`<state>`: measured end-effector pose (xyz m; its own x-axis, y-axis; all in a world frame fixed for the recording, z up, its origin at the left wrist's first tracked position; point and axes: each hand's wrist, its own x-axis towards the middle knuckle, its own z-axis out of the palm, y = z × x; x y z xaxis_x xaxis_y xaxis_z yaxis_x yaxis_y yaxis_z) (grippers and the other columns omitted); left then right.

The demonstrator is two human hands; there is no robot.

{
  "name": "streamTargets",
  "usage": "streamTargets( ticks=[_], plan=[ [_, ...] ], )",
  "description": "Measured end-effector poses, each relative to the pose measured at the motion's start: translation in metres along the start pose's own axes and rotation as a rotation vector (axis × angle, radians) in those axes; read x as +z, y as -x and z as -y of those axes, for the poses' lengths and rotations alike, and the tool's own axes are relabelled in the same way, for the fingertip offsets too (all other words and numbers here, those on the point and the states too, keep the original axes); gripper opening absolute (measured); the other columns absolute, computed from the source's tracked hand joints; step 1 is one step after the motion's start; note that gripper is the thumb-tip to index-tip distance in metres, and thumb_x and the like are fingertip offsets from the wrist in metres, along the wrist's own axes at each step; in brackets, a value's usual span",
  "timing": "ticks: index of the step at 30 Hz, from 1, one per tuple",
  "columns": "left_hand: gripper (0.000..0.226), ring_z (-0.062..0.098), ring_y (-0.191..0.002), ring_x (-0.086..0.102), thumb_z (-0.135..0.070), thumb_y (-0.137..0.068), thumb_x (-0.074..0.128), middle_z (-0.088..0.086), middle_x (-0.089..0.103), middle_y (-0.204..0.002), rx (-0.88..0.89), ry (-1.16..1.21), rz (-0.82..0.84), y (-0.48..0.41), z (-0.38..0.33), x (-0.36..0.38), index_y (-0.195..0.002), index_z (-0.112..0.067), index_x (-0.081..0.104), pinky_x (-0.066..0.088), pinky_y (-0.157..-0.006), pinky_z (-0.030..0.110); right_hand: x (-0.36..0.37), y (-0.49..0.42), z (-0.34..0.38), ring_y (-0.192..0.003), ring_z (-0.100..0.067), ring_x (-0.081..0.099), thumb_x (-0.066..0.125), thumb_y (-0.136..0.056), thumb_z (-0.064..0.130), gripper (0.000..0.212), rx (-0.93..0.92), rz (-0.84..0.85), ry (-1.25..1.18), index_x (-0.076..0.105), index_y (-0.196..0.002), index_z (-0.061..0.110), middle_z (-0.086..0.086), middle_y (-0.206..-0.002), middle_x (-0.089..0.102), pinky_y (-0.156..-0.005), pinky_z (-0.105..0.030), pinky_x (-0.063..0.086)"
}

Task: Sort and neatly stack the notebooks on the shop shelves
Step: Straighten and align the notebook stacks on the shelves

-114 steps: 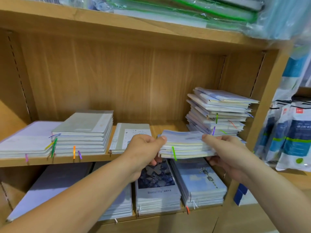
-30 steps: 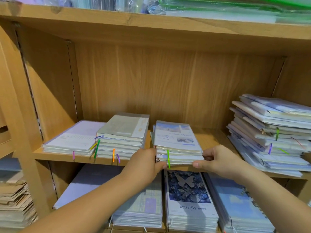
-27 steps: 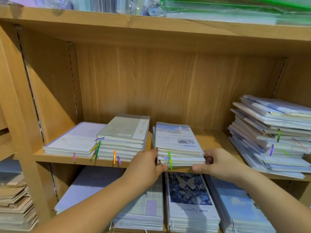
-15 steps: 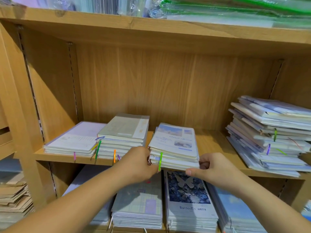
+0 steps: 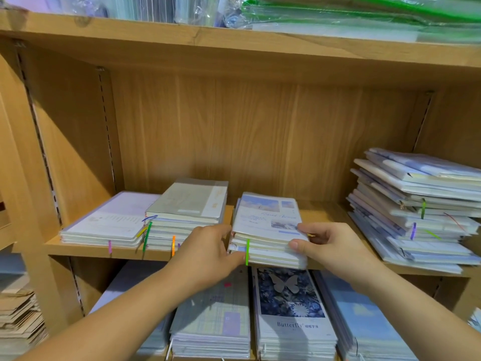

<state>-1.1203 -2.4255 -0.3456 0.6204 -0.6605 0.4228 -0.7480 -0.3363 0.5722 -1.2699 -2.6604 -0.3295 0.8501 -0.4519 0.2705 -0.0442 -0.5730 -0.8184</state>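
A big wooden bookcase [image 5: 260,131] fills the view. On its top board lie clear plastic bags [image 5: 338,19], some with green edges.

On the middle shelf [image 5: 325,209], at the far right, sits a tall messy pile of notebooks [image 5: 421,212]. Its books stick out at different angles. At the left end lies a low stack of lilac notebooks [image 5: 112,220]. Just beside it, to the right, is a taller stack with a grey cover on top [image 5: 190,204].

On the shelf below, three stacks lie side by side: checked ones [image 5: 213,316], dark blue Butterfly notebooks [image 5: 291,308], and sky-blue ones [image 5: 364,321]. A pile of brown paper [image 5: 18,316] shows at the bottom left.

The small stack of notebooks [image 5: 268,222] sits at the near edge of the middle shelf, between the grey-topped stack and the messy pile. It is a little uneven, and its near end pokes out over the edge.

The left hand [image 5: 208,254] grips its near left corner, with the thumb against the side and the fingers curled under. The right hand [image 5: 330,246] pinches the near right corner, with the thumb on the front edge and bent fingers on top.

A green ribbon [image 5: 247,252] hangs down the front of the small stack.
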Motion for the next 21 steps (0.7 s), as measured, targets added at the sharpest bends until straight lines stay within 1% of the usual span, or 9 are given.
streamTargets(
  ticks=[2, 4, 5, 7, 9, 11, 12, 18, 21],
  plan=[
    [0.021, 0.001, -0.051, 0.051, -0.043, -0.085, 0.078, -0.012, 0.061, -0.057, -0.009, 0.035, 0.013, -0.002, 0.002, 0.0, -0.103, -0.034, 0.074, 0.036, -0.05, 0.018, 0.001, 0.0, -0.005, -0.095, -0.008, 0.07, 0.09, -0.071, 0.045, 0.052, 0.012, -0.035, 0.012, 0.07, -0.118, 0.035, 0.003, -0.104, 0.077, -0.078, -0.015, 0.055],
    [0.019, 0.001, -0.048, 0.046, -0.042, -0.084, 0.08, -0.013, 0.053, -0.051, -0.038, 0.072, 0.008, -0.002, 0.003, 0.002, -0.097, -0.029, 0.074, 0.032, -0.049, 0.018, 0.005, 0.002, -0.005, -0.1, -0.022, 0.07, 0.091, -0.069, 0.047, 0.061, 0.017, -0.052, 0.036, 0.072, -0.122, 0.025, -0.012, -0.111, 0.073, -0.093, -0.039, 0.057],
    [0.018, 0.002, -0.048, 0.045, -0.041, -0.083, 0.081, -0.012, 0.052, -0.051, -0.05, 0.085, 0.0, -0.002, 0.003, 0.003, -0.092, -0.027, 0.073, 0.033, -0.05, 0.02, 0.007, 0.004, -0.005, -0.101, -0.023, 0.07, 0.092, -0.069, 0.047, 0.06, 0.007, -0.062, 0.045, 0.073, -0.121, 0.024, -0.014, -0.112, 0.072, -0.096, -0.046, 0.056],
    [0.018, 0.002, -0.05, 0.046, -0.038, -0.082, 0.082, -0.012, 0.052, -0.052, -0.063, 0.093, -0.034, -0.001, 0.003, 0.006, -0.083, -0.024, 0.07, 0.035, -0.052, 0.023, 0.011, 0.007, -0.004, -0.102, -0.027, 0.069, 0.092, -0.069, 0.045, 0.041, 0.0, -0.08, 0.052, 0.077, -0.105, 0.034, -0.014, -0.112, 0.071, -0.096, -0.051, 0.055],
    [0.02, 0.001, -0.051, 0.048, -0.036, -0.081, 0.084, -0.015, 0.053, -0.052, -0.077, 0.1, -0.074, 0.001, 0.004, 0.01, -0.079, -0.026, 0.067, 0.034, -0.053, 0.022, 0.012, 0.008, -0.006, -0.1, -0.019, 0.07, 0.094, -0.067, 0.045, 0.034, 0.006, -0.103, 0.035, 0.078, -0.095, 0.036, -0.002, -0.106, 0.076, -0.09, -0.038, 0.059],
    [0.019, -0.001, -0.052, 0.051, -0.036, -0.081, 0.084, -0.017, 0.056, -0.054, -0.081, 0.122, -0.101, 0.002, 0.005, 0.014, -0.085, -0.031, 0.066, 0.036, -0.055, 0.022, 0.012, 0.011, -0.006, -0.095, 0.001, 0.071, 0.096, -0.062, 0.045, 0.062, 0.021, -0.13, 0.006, 0.076, -0.116, 0.023, 0.021, -0.094, 0.077, -0.077, -0.017, 0.055],
    [0.02, -0.002, -0.053, 0.053, -0.036, -0.082, 0.084, -0.017, 0.058, -0.055, -0.08, 0.128, -0.109, 0.004, 0.006, 0.015, -0.088, -0.032, 0.065, 0.037, -0.055, 0.021, 0.013, 0.013, -0.006, -0.093, 0.008, 0.069, 0.097, -0.06, 0.044, 0.072, 0.026, -0.146, -0.002, 0.073, -0.123, 0.018, 0.027, -0.092, 0.075, -0.076, -0.011, 0.051],
    [0.019, 0.0, -0.056, 0.056, -0.045, -0.088, 0.075, -0.014, 0.062, -0.06, -0.052, 0.136, -0.082, 0.006, 0.011, 0.011, -0.095, -0.032, 0.063, 0.042, -0.056, 0.023, 0.012, 0.018, -0.004, -0.092, 0.011, 0.069, 0.093, -0.056, 0.051, 0.077, 0.011, -0.133, -0.009, 0.073, -0.123, 0.02, 0.022, -0.097, 0.076, -0.077, -0.009, 0.05],
    [0.019, 0.009, -0.052, 0.06, -0.046, -0.098, 0.06, -0.002, 0.067, -0.066, -0.038, 0.171, -0.074, 0.006, 0.01, 0.007, -0.094, -0.029, 0.064, 0.053, -0.058, 0.038, 0.011, 0.018, -0.001, -0.085, 0.009, 0.071, 0.091, -0.054, 0.052, 0.073, 0.011, -0.107, -0.025, 0.075, -0.119, 0.021, 0.027, -0.086, 0.075, -0.069, -0.008, 0.052]
  ],
)
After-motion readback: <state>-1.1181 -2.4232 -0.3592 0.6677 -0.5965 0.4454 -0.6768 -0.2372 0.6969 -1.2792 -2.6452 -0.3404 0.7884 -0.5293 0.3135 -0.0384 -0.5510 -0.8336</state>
